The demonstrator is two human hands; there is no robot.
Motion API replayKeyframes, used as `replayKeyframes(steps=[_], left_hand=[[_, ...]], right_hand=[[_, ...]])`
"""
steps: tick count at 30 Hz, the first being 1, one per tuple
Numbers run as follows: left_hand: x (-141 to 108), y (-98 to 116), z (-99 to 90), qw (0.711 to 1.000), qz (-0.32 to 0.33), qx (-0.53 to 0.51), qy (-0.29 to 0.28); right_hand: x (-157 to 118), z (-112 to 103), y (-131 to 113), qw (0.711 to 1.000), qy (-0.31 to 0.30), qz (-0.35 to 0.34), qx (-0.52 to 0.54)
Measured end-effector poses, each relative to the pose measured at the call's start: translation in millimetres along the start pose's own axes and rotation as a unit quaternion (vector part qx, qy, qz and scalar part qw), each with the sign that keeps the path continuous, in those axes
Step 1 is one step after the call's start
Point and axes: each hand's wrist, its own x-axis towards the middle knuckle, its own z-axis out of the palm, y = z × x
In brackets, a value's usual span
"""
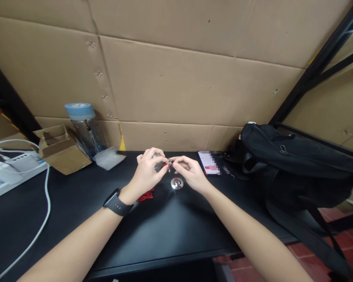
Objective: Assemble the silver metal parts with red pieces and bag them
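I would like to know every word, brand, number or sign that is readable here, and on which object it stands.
No text is readable.
Blue bottle lid: markings on top, too small to read.
Flat item beside the black bag: pixelated in part, the rest too blurred.
Round metal piece: no lettering I can make out.

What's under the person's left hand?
Looped red cord on the black table shows below the left hand. Whatever the hand covers can't be seen.
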Motion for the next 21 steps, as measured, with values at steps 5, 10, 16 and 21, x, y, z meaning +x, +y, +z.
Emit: replayKeyframes(steps=[5,10,16,21], left_hand=[[1.1,-2.4,-0.2,1.0,0.006,-0.023,-0.02],[6.1,-14.8,-7.4,0.998,-0.012,-0.063,0.003],[2.5,-25.5,1.6,0.981,0.048,-0.081,-0.172],[-3.6,-20.4,9.8,0.975,0.051,-0.048,-0.21]], right_hand=[[1.0,-3.9,2.2,0.992,-0.008,-0.048,-0.114],[-2.4,-12.0,-3.5,0.941,-0.083,-0.086,-0.316],[-4.0,-20.9,-9.7,0.905,-0.114,-0.119,-0.392],[-1.7,-19.0,-13.0,0.909,-0.112,-0.115,-0.384]])
